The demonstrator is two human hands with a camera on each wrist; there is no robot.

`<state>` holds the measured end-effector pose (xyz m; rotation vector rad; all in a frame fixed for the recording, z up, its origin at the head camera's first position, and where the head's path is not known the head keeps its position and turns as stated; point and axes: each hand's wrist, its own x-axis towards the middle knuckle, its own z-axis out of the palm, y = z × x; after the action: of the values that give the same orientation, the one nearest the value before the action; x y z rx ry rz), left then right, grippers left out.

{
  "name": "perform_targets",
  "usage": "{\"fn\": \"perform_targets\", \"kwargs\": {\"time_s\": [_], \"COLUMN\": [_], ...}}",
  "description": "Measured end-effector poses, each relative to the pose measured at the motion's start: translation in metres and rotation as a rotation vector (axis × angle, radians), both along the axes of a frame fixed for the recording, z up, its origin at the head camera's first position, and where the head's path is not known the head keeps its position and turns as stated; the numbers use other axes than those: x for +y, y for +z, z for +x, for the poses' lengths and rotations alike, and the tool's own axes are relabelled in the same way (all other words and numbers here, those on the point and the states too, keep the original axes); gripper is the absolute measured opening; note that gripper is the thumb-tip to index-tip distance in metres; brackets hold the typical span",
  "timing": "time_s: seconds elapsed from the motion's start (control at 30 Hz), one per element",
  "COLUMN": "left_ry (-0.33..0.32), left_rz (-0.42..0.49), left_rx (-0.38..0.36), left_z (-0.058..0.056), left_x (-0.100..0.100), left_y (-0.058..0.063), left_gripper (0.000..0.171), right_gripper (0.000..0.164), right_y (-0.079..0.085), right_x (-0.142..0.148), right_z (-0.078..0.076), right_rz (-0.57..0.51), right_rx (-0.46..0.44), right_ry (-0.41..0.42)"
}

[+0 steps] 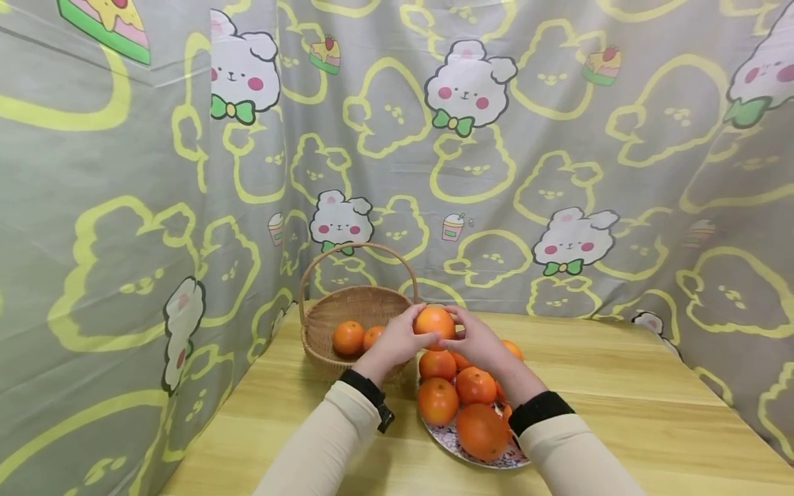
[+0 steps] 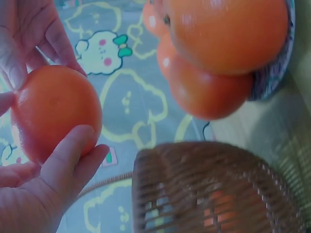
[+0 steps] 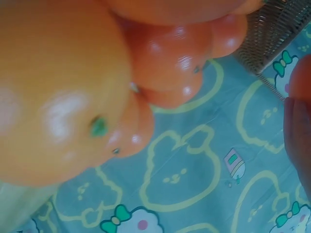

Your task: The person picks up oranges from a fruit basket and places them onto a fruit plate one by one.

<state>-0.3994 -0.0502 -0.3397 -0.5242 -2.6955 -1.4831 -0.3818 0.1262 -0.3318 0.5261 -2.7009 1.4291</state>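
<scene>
Both hands hold one orange [image 1: 434, 325] between them, raised above the table, close to the basket's right side. My left hand [image 1: 399, 341] grips it from the left, and the left wrist view shows that thumb bent against the fruit's side. From the right, my right hand [image 1: 476, 342] has its fingers curled round the same orange. Below and in front of the hands, several oranges [image 1: 481, 432] are piled on a patterned plate [image 1: 451, 441]. Two oranges [image 1: 349, 337] show inside the wicker basket [image 1: 329, 310]; the left forearm and hand partly cover its front right.
The basket's tall arched handle [image 1: 356, 246] stands up at the left, behind the left hand. A light wooden table [image 1: 626, 406] carries everything. Patterned cloth [image 1: 397, 138] hangs behind the table and along both sides.
</scene>
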Motion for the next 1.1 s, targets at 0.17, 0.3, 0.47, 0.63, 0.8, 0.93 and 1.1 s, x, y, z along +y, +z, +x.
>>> {"fn": "perform_targets", "kwargs": {"time_s": [0.17, 0.3, 0.47, 0.63, 0.8, 0.93, 1.1], "left_ry": [0.004, 0.004, 0.021, -0.002, -0.023, -0.026, -0.045], "left_rz": [-0.054, -0.075, -0.106, -0.114, -0.152, -0.2, -0.223], "left_rx": [0.028, 0.055, 0.09, 0.132, 0.187, 0.162, 0.123], "left_z": [0.001, 0.002, 0.002, 0.0, 0.0, -0.003, -0.003], "left_x": [0.01, 0.02, 0.033, 0.043, 0.05, 0.054, 0.06], "left_y": [-0.009, -0.017, -0.029, -0.037, -0.042, -0.046, -0.044], "left_gripper": [0.07, 0.07, 0.065, 0.06, 0.059, 0.058, 0.059], "right_gripper": [0.064, 0.062, 0.063, 0.062, 0.061, 0.06, 0.062], "right_y": [-0.009, -0.015, -0.026, -0.031, -0.034, -0.037, -0.04], "right_x": [0.008, 0.014, 0.02, 0.023, 0.025, 0.029, 0.034], "right_z": [0.0, -0.002, -0.002, -0.002, 0.0, 0.001, 0.001], "right_rz": [-0.003, 0.005, 0.075, 0.132, 0.171, 0.212, 0.225], "right_rx": [-0.004, 0.022, 0.041, 0.061, 0.052, 0.05, 0.036], "right_ry": [-0.007, -0.021, -0.081, -0.115, -0.135, -0.124, -0.116]}}
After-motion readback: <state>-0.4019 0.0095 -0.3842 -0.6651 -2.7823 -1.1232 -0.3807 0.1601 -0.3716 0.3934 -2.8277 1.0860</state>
